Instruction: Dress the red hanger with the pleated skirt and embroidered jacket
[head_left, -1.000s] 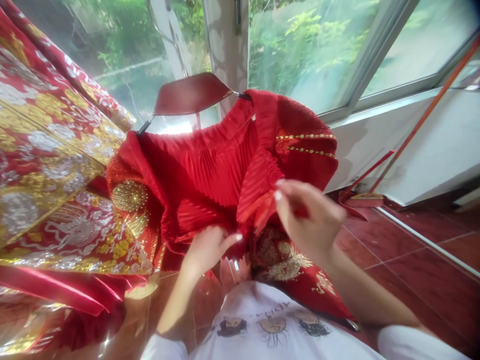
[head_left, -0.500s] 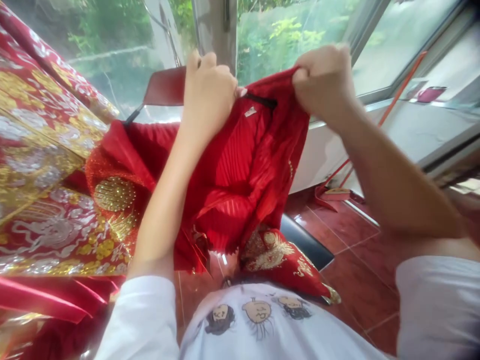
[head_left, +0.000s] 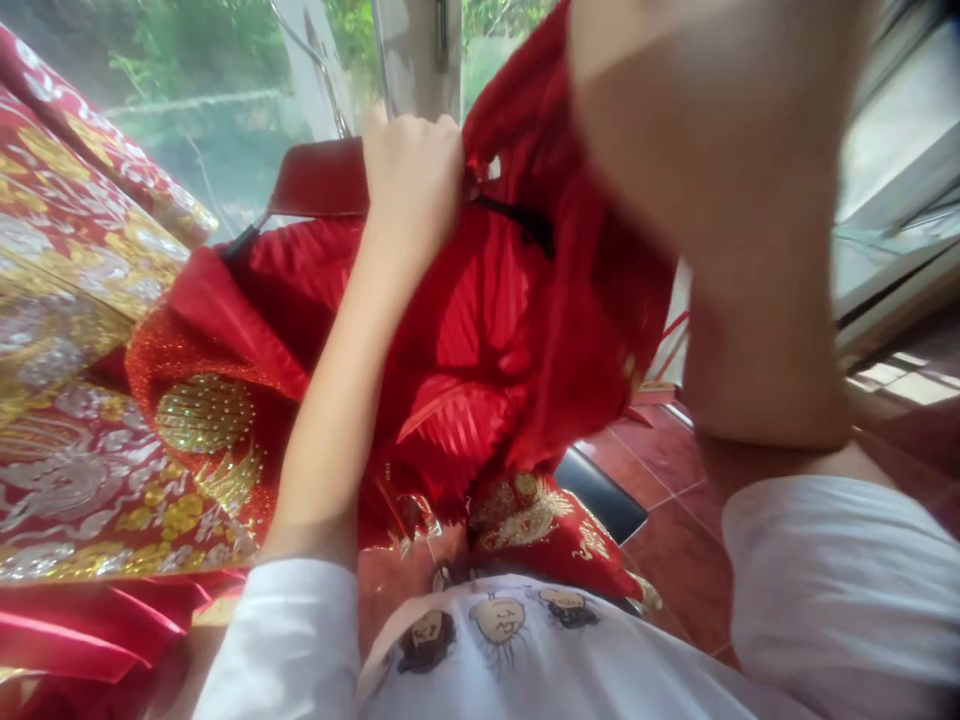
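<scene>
A red jacket [head_left: 480,320] with a pleated-looking lining and beaded gold embroidery hangs spread before me. A black hanger [head_left: 517,215] shows inside its neck. My left hand [head_left: 416,165] is closed round the hanger's middle, which its fingers hide. My right hand [head_left: 667,110] is raised close to the camera, blurred and partly cut off by the top edge. It pulls the jacket's right shoulder upward; its fingers are hidden. A dark red panel [head_left: 322,178] shows just behind my left hand.
Red, gold and silver embroidered garments [head_left: 52,440] hang at the left. Behind stands a window [head_left: 210,110]. A red gold-embroidered cloth [head_left: 540,520] and a black flat surface [head_left: 604,490] lie below, over the red tiled floor [head_left: 667,570].
My right hand has moved up and toward the camera, lifting the jacket's right side with it. My left hand stays closed at nearly the same place.
</scene>
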